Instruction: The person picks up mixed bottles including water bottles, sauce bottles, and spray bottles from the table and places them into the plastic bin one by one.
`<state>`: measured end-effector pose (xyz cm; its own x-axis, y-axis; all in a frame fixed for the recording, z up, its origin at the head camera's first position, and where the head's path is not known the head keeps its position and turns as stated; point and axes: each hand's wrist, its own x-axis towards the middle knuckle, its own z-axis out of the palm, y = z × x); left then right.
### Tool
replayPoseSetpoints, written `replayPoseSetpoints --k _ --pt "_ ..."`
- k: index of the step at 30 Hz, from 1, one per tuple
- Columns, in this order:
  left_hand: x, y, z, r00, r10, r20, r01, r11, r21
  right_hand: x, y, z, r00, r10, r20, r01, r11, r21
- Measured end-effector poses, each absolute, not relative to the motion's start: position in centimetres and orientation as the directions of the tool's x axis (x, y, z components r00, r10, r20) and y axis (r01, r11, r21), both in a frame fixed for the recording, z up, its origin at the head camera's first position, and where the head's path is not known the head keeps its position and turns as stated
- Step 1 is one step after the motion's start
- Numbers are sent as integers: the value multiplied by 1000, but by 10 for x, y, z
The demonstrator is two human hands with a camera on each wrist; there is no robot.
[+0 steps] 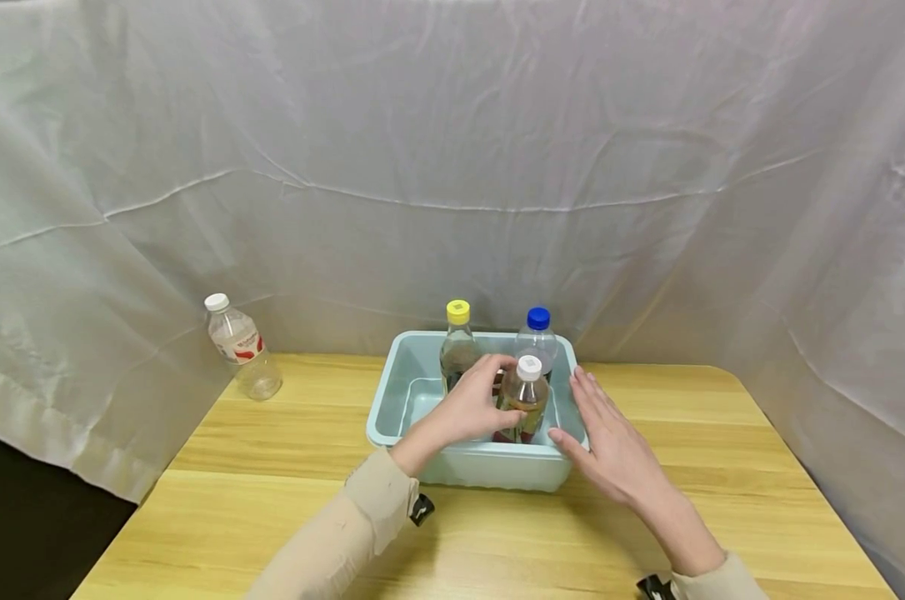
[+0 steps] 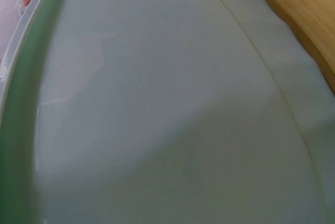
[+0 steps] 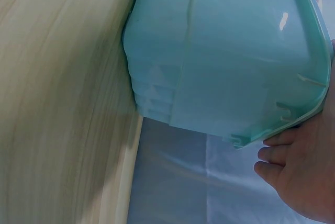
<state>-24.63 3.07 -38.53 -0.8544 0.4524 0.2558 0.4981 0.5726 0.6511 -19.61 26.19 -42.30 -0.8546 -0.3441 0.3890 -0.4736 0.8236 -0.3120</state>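
A light blue plastic basin (image 1: 490, 467) stands on the table. My left hand (image 1: 467, 402) reaches over its front rim and holds a clear bottle with a white cap (image 1: 533, 398), thumb across the front and fingers at its left side. The bottle stands inside the basin, near its right end. My right hand (image 1: 613, 446) rests against the basin's right rim with straight fingers, thumb apart. In the right wrist view, its fingers (image 3: 275, 154) lie along the rim. Only the basin's outer wall (image 2: 157, 77) and rim fill the left wrist view.
Behind the white-capped bottle, a yellow-capped bottle (image 1: 460, 346) and a blue-capped bottle (image 1: 537, 340) stand in the basin. Another white-capped bottle (image 1: 244, 350) with a red and white label is at the table's left edge. A grey curtain (image 1: 452, 167) hangs behind the wooden table (image 1: 272, 467).
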Motion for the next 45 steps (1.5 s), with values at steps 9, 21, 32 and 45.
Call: replayPoseSetpoints --k 9,21,32,45 --pt "-246 29 -386 -848 484 216 500 596 628 -196 262 -423 -854 -344 390 -474 824 -310" --pt "-246 31 -388 -861 483 160 459 601 654 -196 262 -423 -854 -346 388 -475 822 -314" --pt "-245 29 -388 -865 479 149 454 621 639 -197 262 -424 -855 -344 388 -474 821 -317" --pt "-244 26 -387 -873 448 192 459 622 634 -196 262 -423 -856 -340 390 -473 820 -322"
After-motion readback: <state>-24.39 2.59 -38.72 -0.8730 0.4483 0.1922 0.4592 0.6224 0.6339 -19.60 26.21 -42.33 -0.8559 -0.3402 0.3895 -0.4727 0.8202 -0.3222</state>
